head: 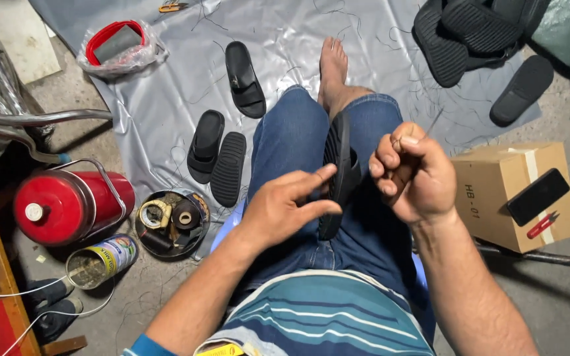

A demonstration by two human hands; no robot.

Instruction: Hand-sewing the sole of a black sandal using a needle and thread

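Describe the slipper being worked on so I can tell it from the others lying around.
Find the grey plastic sheet on the floor, then the blue-jeaned lap above it. The black slipper stands on edge between the knees, touched by the left hand; every other slipper lies on the ground.

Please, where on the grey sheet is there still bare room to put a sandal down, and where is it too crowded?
The grey sheet is bare between the single black sandal and the bare foot, and between that foot and the sandal pile, though loose threads lie there. It is crowded lower left: the sandal pair, the round tray of spools and the red flask sit close together.
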